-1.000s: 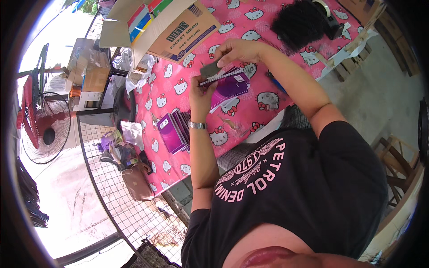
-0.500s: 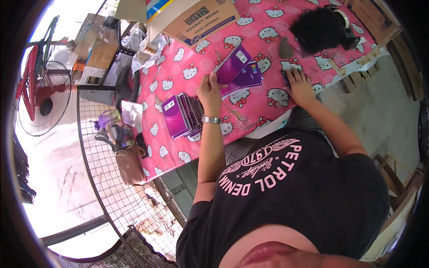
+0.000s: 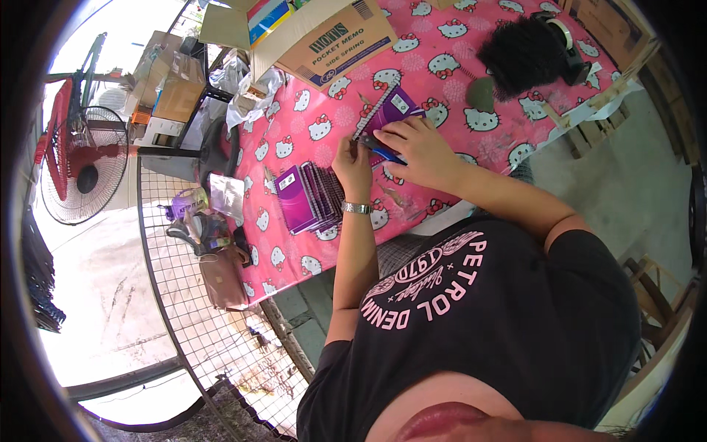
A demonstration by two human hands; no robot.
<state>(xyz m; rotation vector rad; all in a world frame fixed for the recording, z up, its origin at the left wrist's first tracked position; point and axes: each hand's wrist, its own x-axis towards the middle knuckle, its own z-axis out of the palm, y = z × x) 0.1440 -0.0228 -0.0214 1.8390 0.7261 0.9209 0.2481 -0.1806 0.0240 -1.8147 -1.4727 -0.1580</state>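
My left hand (image 3: 352, 157), with a watch on its wrist, pinches the near end of a blue pen-like tool (image 3: 380, 149). My right hand (image 3: 416, 144) closes over the tool's other end and rests on a purple spiral notebook (image 3: 390, 109) lying on the pink cat-print tablecloth (image 3: 294, 140). Both hands meet just over the notebook's near edge. A fanned stack of several purple notebooks (image 3: 309, 199) lies on the cloth to the left of my left forearm.
An open cardboard box (image 3: 331, 37) stands at the table's far side. A black bushy bundle (image 3: 519, 48), a tape roll (image 3: 563, 29) and a grey-green lump (image 3: 482, 92) lie to the right. Left of the table are a wire mesh panel (image 3: 206, 317), a brown bag (image 3: 221, 276) and a standing fan (image 3: 81, 169).
My right hand came back from the right side of the table to the notebook, now with the blue tool. My left hand shifted from the notebook's cover to the tool's end.
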